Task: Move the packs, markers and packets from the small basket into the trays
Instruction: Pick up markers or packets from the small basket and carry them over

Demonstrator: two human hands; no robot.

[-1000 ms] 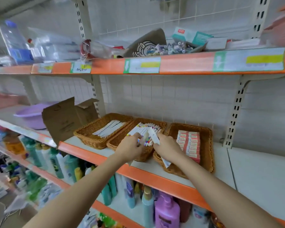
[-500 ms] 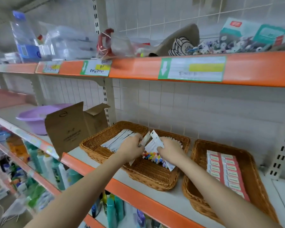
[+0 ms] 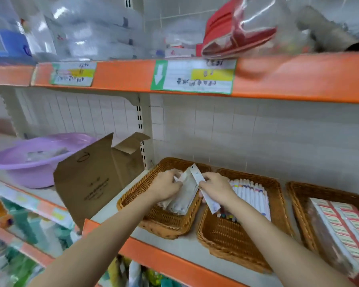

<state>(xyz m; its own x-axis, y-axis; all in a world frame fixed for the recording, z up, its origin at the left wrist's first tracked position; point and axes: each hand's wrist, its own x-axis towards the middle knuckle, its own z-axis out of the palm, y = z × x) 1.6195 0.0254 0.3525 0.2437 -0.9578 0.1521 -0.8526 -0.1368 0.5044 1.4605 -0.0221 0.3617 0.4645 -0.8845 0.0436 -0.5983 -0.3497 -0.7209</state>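
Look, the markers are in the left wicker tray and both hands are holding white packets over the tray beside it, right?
Not quite. The head view shows the markers in the middle wicker tray. The left hand and right hand do hold white packets, over the left wicker tray.

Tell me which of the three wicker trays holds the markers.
The middle wicker tray: white markers lie in rows in it. The left tray holds flat packets, the right tray red-and-white packs.
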